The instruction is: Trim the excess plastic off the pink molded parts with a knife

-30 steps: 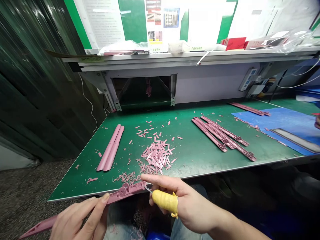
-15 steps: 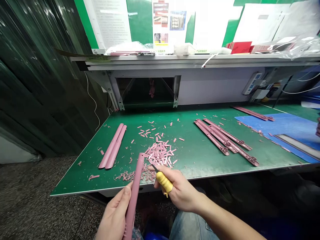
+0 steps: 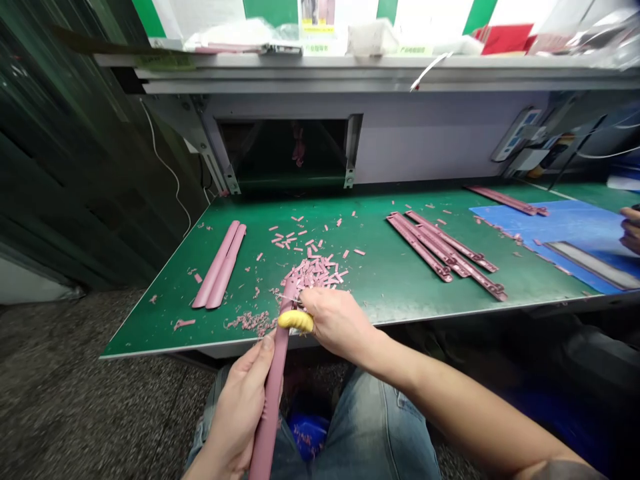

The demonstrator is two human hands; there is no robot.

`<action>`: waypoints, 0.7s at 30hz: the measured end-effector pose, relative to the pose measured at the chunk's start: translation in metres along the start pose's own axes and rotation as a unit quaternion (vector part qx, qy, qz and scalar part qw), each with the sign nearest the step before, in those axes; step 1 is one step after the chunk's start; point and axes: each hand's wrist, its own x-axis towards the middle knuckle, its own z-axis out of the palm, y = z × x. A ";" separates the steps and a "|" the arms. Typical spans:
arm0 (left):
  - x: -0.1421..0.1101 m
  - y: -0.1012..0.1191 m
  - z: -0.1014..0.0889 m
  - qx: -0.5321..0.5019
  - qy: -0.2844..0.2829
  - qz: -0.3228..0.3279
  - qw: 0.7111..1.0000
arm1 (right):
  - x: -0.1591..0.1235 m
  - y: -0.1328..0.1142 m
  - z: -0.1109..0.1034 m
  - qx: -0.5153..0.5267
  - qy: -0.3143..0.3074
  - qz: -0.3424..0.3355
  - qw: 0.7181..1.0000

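The right hand (image 3: 343,323) has swung inward: its blade (image 3: 286,298), half a second ago just apart from the strip (image 3: 271,407), is now at its far end, and the yellow thumb wrap (image 3: 295,321) sits over the strip's body. The right fingers are curled closed on the blade, hiding most of it. The left hand (image 3: 240,393) stays clamped around the strip just below them, thumb along its edge. The right hand is back up, forearm slanting in from the lower right; the left reaches up from the lower left. The strip is pink, long and smooth-faced, tilted from below the left fingers over the bench (image 3: 415,297). Chips (image 3: 315,270) lie beyond the right fingers, shavings (image 3: 250,322) to their left.
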 end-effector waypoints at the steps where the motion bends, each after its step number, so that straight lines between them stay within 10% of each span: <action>1: 0.002 0.000 0.000 -0.003 -0.004 -0.002 1.000 | -0.002 -0.004 0.000 0.001 -0.010 -0.001 1.000; 15: 0.057 0.061 0.002 -0.066 0.022 0.096 0.993 | -0.096 -0.092 0.036 0.076 -0.127 -0.212 0.966; 21: 0.050 0.053 0.003 -0.053 0.024 0.085 0.995 | -0.051 -0.051 0.005 0.223 0.033 -0.028 0.974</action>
